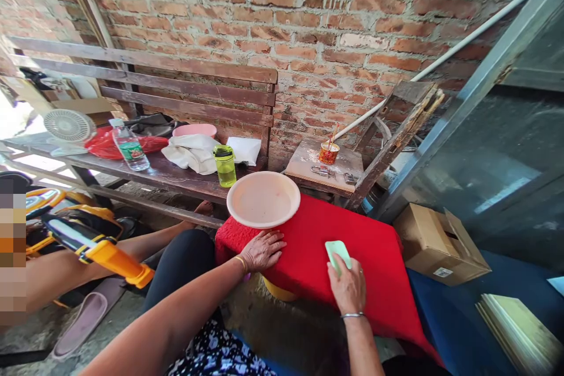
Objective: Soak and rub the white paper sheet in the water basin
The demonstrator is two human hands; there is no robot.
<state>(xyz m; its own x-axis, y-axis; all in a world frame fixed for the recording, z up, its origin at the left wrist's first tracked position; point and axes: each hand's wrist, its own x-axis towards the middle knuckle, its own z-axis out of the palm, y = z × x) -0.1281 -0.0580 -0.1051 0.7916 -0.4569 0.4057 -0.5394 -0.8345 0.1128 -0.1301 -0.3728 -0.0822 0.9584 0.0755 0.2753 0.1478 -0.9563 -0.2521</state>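
My left hand [263, 251] lies flat on the red cloth [317, 247] that covers a low table, fingers stretched out just below a pale pink basin [263, 202]. Some water seems to stand in the basin, though I cannot be sure. My right hand [348, 285] grips a light green, flat block with rounded corners [338, 251] from its near end. That block rests on or just over the middle of the cloth; its underside is hidden, so I cannot tell its kind.
Behind on a wooden bench [189, 79] are a green drinking cup [225, 165], a water bottle [130, 147], white cloths and a fan [69, 125]. A chair [304, 158] holds a noodle tub [328, 153] and padlocks. At right stands a cardboard box [436, 241]. Another person's leg [150, 242] is at left.
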